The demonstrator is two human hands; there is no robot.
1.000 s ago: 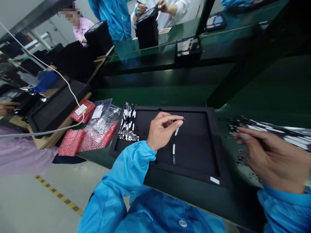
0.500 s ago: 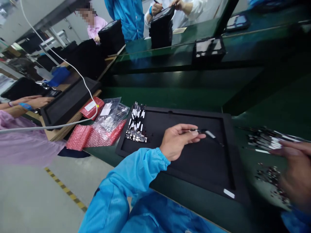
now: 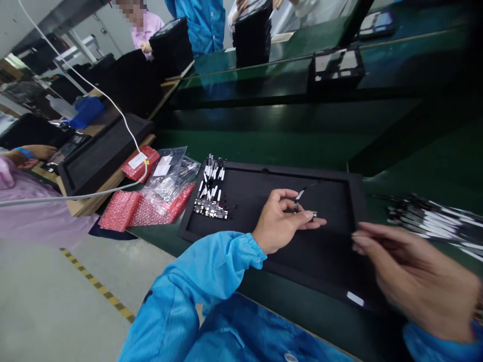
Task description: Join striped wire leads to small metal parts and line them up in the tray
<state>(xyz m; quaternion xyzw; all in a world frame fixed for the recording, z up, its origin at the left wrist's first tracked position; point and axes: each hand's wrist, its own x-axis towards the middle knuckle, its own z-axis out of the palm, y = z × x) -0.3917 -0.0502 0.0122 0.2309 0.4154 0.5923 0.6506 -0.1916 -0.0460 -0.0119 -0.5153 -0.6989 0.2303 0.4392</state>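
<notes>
My left hand (image 3: 277,221) is over the middle of a black foam tray (image 3: 252,191), thumb and fingers pinched on a small flex cable (image 3: 300,195) with a white label and a dark tail that points up and right. My right hand (image 3: 418,281) hovers at the tray's right edge, thumb and forefinger pressed together; whatever is between them, if anything, is too small to make out. Inside the tray's left end lies a cluster of similar flex cables (image 3: 211,193) with white labels and metallic ends. A loose pile of labelled cables (image 3: 433,221) rests beyond my right hand.
Red bubble-wrap pouches (image 3: 121,208) and a clear plastic bag (image 3: 164,171) lie left of the tray. A white cord (image 3: 124,120) hangs across the left side. Black stacks (image 3: 252,40) stand across the green bench (image 3: 241,143). Other people work at the left and far side.
My right hand has moved left from the cable pile to the tray's right edge. The cable in my left hand has turned, its tail now pointing up instead of down to the right.
</notes>
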